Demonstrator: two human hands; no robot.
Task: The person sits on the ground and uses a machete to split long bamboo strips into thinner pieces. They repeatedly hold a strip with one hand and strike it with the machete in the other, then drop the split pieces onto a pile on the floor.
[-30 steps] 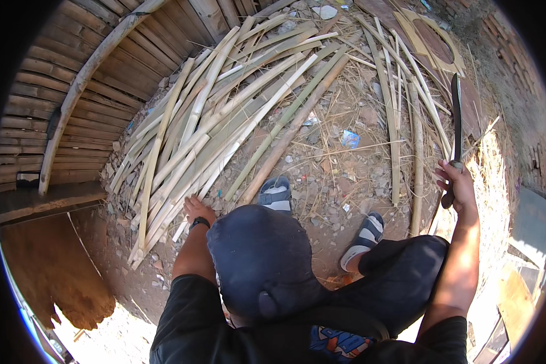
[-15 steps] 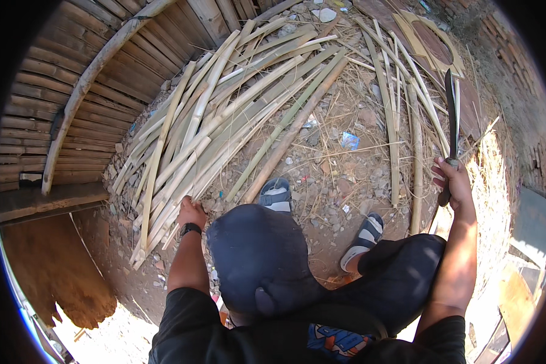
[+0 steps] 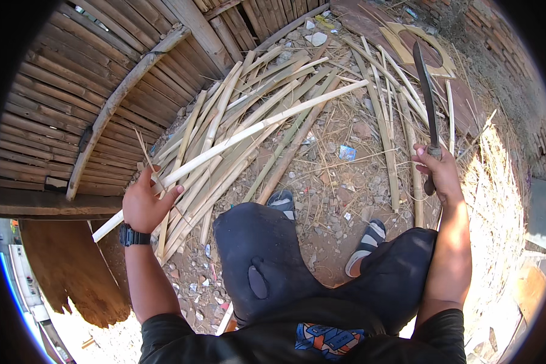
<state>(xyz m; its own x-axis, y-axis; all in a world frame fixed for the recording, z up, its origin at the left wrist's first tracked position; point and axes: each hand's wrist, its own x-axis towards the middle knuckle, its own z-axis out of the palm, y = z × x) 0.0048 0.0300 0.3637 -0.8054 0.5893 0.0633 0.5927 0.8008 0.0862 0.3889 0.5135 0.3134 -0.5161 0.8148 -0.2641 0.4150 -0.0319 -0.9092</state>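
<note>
My left hand (image 3: 142, 206), with a dark watch on the wrist, is closed round a long pale bamboo strip (image 3: 255, 128). The strip slants from beside the lower left wall up across the pile, its far end toward the middle of the ground. Thin fibres stick up by the fingers. On the right, my right hand (image 3: 441, 173) grips a machete (image 3: 426, 91) by its handle, the dark curved blade pointing away from me. Under the held strip lies a heap of split bamboo strips (image 3: 224, 115).
A slatted bamboo wall (image 3: 60, 115) stands at the left. More bamboo strips and a pole (image 3: 414, 164) lie at the right. A pale board with a round cutout (image 3: 415, 48) lies at the far right. Rubble and straw cover the ground by my sandalled feet.
My left hand has risen from the heap and moved left, lifting a pale bamboo strip. My right hand and the machete have shifted slightly left.
</note>
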